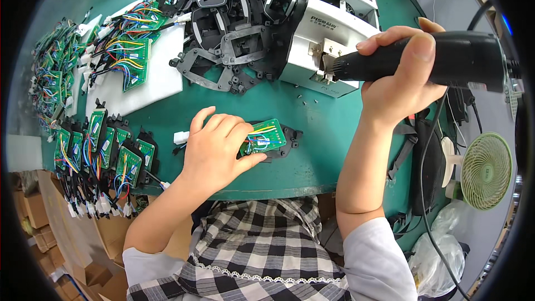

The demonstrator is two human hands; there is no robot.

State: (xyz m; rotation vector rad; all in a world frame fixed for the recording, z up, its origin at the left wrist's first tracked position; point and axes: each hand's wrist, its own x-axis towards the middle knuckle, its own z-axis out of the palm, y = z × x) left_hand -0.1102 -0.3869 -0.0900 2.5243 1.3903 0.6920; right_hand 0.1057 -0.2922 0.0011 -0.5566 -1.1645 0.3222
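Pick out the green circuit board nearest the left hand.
The lone board partly covered by the left hand, over a black frame; the other boards are clustered farther left.

From my station I look down into what reads as an electronics assembly workshop. I see a green counter (329, 134) with wired circuit boards (129, 164), many of them alike, in rows and heaps along the left, and a pile of black frames (245, 44) at the back. Beside the frames stands a white machine (315, 36), with a black driver (462, 61) held at its front. Cardboard boxes (38, 209) sit low at the left, a green fan (487, 173) at the right.
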